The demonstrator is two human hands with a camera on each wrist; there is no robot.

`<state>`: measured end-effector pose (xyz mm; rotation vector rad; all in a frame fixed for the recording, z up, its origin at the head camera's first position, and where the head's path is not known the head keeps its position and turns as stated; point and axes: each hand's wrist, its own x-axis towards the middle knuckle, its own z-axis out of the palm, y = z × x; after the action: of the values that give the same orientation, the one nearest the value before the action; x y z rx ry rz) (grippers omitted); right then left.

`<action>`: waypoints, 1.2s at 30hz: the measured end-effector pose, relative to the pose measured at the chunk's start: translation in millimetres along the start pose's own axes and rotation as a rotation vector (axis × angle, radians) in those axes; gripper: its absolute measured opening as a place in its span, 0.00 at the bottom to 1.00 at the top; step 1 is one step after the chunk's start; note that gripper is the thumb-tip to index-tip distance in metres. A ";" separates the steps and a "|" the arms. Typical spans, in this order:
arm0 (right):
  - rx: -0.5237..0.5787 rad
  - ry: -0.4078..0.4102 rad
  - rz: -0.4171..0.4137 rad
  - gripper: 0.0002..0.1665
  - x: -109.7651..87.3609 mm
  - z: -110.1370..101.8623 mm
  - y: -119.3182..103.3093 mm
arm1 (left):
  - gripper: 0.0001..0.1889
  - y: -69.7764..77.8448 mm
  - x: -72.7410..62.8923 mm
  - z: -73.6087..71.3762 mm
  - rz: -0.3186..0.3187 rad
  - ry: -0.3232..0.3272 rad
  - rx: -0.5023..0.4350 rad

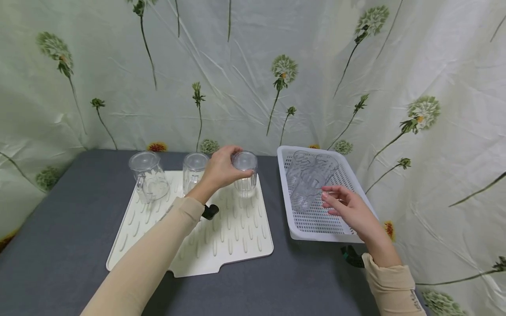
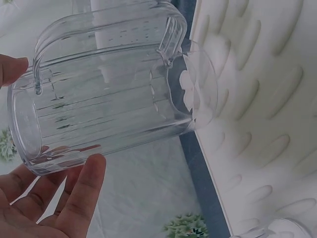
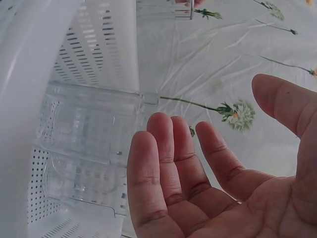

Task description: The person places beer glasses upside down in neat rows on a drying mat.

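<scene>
My left hand (image 1: 223,170) grips a clear mug (image 1: 246,163) near its upturned base, thumb on one side and fingers on the other. The mug stands upside down at the far right corner of a white ribbed drying mat (image 1: 233,245); its handle shows in the left wrist view. Two more upturned clear mugs, one at the far left (image 1: 149,182) and one in the middle (image 1: 193,166), stand along the mat's back. My right hand (image 1: 352,210) hovers over a white basket (image 1: 290,226), fingers loosely bent and holding nothing. Inside the basket lie several clear mugs (image 1: 308,184).
The mat and basket sit side by side on a dark grey tabletop (image 1: 253,289), with a strip of table between them. A flower-printed curtain (image 1: 237,87) hangs right behind the table and along its right side.
</scene>
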<state>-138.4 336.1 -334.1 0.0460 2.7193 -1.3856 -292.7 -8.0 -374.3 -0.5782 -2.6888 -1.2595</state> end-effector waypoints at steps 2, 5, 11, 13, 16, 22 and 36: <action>-0.008 0.004 0.004 0.34 0.9 -1.5 -0.9 | 0.38 -1.0 1.3 0.7 -0.007 -0.005 -0.007; -0.032 0.019 0.004 0.35 3.2 -3.4 -2.2 | 0.38 -2.5 3.3 1.5 -0.012 -0.007 -0.003; -0.055 0.032 0.017 0.35 8.6 -5.0 -0.7 | 0.38 -2.1 7.3 4.7 -0.016 -0.002 0.024; -0.056 0.031 0.022 0.35 9.5 -5.0 0.1 | 0.39 -1.9 8.5 5.8 -0.027 -0.008 0.029; -0.058 0.034 0.028 0.34 9.7 -5.0 2.0 | 0.39 -2.4 10.0 7.6 -0.047 -0.024 0.032; -0.057 0.035 0.040 0.35 10.4 -7.8 6.2 | 0.40 -4.9 12.5 11.5 -0.078 -0.046 0.046; -0.059 0.034 0.039 0.35 14.7 -11.8 9.1 | 0.43 -4.5 16.3 15.4 -0.096 -0.079 0.046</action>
<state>-153.3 350.8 -336.0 0.1195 2.7695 -1.3059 -308.6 5.7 -383.3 -0.5097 -2.8338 -1.2176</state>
